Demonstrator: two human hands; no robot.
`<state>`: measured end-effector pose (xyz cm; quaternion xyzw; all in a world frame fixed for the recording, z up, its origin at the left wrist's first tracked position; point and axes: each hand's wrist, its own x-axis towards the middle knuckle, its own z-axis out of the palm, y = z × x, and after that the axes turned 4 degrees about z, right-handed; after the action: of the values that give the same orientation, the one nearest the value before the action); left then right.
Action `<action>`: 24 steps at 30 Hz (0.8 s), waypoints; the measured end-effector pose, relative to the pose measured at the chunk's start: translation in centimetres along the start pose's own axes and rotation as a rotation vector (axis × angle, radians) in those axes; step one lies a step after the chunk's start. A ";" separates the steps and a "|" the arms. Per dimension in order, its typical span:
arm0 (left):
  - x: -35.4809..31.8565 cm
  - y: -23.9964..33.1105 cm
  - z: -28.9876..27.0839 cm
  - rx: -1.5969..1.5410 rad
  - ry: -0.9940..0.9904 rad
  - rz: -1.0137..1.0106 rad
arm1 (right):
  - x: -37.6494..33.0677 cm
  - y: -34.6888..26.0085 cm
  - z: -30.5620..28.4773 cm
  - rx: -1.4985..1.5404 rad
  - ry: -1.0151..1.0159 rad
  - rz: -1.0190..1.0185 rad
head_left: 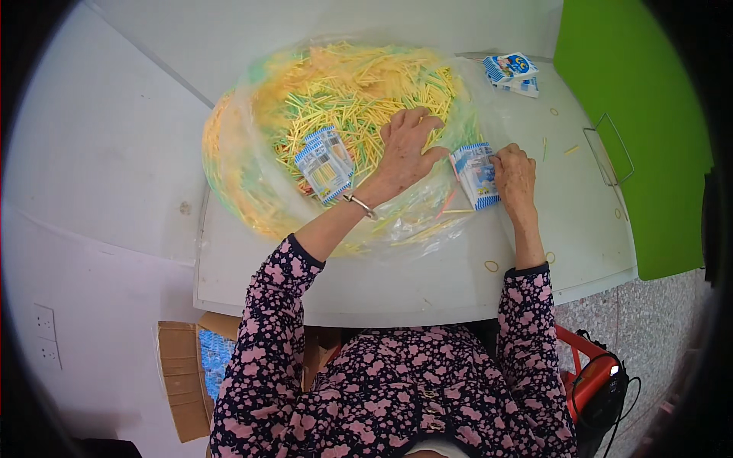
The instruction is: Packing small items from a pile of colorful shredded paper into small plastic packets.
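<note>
A large clear plastic bag (252, 153) lies spread open on the table, full of thin yellow, green and orange sticks (336, 99). Over the right part of the sticks is my left hand (406, 151), its fingers apart and slightly bent, with nothing visible in them. My right hand (516, 177) pinches the right edge of a small blue-and-white packet (476, 177) at the bag's right rim. The left thumb points at that packet's upper left corner; whether it touches cannot be seen. More blue-and-white packets (327, 168) rest on the sticks, left of my left wrist.
At the back right of the white table (366, 294) lie a few more packets (511, 69). Rubber bands (491, 266) and loose sticks (571, 149) are scattered on the right. A green panel (634, 114) with a wire handle borders that side. Below left stands a cardboard box (182, 366).
</note>
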<state>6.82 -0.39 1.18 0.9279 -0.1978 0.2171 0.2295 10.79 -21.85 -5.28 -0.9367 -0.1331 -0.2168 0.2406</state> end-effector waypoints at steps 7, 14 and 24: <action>1.3 1.0 0.7 -0.078 0.034 0.066 | 1.1 -2.5 -4.5 0.015 0.198 -0.201; 1.8 2.1 -0.4 -0.171 0.017 0.142 | 1.4 -5.1 -5.7 0.701 -0.103 -0.142; -0.6 0.3 -0.6 -0.210 0.080 0.087 | 0.7 -5.3 -3.1 0.818 -0.420 0.075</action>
<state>6.03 -0.17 1.45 0.8800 -0.2501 0.2416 0.3234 8.43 -18.85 -0.41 -0.7925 -0.2197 0.0569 0.5661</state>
